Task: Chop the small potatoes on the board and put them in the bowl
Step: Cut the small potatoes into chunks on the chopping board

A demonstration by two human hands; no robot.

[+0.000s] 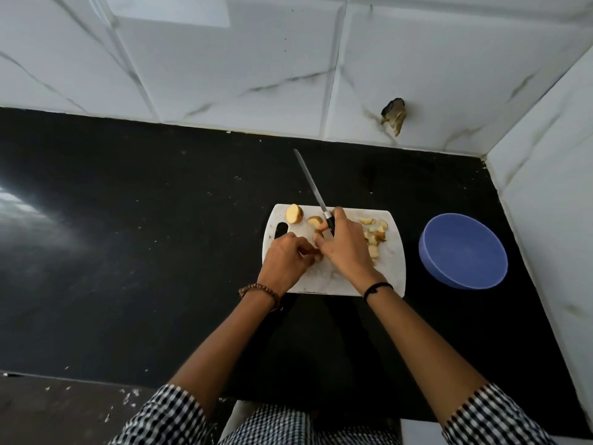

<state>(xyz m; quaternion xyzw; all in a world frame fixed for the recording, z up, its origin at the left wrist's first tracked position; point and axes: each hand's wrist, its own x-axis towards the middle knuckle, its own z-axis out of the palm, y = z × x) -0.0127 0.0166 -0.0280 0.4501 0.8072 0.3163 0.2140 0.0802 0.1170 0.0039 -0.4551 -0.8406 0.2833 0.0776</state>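
Lying between both hands (pixel 286 259) (pixel 345 248), apparently, a potato piece (pixel 318 234).

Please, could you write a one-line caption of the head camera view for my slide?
Right hand holds a knife over a white board with potato pieces; the blue bowl is empty.

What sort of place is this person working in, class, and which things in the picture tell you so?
Most likely a home kitchen corner. A dark stone countertop meets white marbled wall tiles, and on it lie a white cutting board with cut potato pieces and a blue bowl.
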